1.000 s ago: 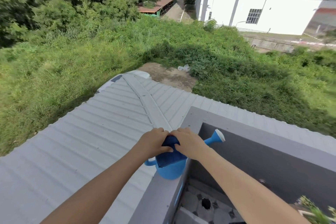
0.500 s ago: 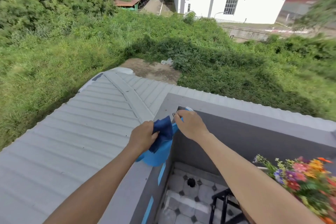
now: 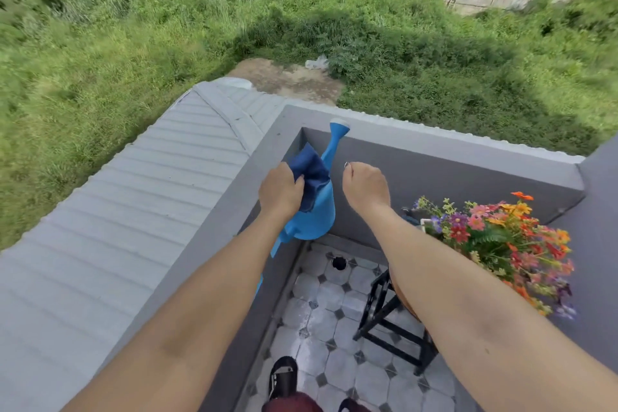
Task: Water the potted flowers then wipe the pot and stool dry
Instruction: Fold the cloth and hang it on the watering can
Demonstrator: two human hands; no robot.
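My left hand (image 3: 280, 191) grips a dark blue cloth (image 3: 311, 170) bunched against the top of a light blue watering can (image 3: 319, 214). The can is at the balcony's corner, its spout pointing up and away. My right hand (image 3: 365, 187) hovers just right of the can, fingers loosely curled, touching nothing. The colourful potted flowers (image 3: 501, 237) stand lower right on a black stool (image 3: 384, 319). My right forearm hides most of the pot (image 3: 401, 294).
A grey parapet wall (image 3: 451, 147) encloses the balcony corner. Below it is a tiled floor (image 3: 334, 365) with a drain hole (image 3: 338, 262) and my sandalled foot (image 3: 284, 378). A corrugated roof (image 3: 133, 211) lies left, with grass beyond.
The view tilted down and right, bringing the flowers and stool into sight. My right hand let go of the can's spout and drew back to the right. My left hand kept the cloth.
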